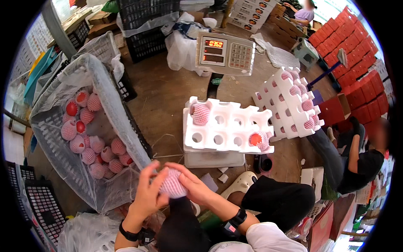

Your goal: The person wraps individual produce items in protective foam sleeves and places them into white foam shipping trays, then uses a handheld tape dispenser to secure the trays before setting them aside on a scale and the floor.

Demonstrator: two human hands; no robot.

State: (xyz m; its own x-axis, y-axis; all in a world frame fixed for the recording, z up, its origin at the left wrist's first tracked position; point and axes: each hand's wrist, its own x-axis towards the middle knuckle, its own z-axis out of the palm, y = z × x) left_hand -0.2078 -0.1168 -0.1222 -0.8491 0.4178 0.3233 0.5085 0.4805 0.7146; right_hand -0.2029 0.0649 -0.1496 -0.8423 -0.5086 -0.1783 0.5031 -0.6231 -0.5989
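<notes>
Between my two hands, low in the middle of the head view, is a round fruit in a pink foam net [173, 186]. My left hand [147, 187] has its fingers curled around its left side, and my right hand [194, 183] closes on its right side. Just beyond them, a white foam tray [228, 122] with round hollows rests on a weighing scale [214, 159]. One netted fruit [200, 114] sits at the tray's far left, and another netted fruit [259, 141], showing a red patch, sits at its near right.
At left, a plastic-lined crate [113, 90] holds several netted fruits [97, 144]. The scale's lit display [225, 53] stands behind the tray. Stacked foam trays of fruit [289, 103] lean at right, near a seated person [363, 164]. Red boxes [348, 42] are piled at far right.
</notes>
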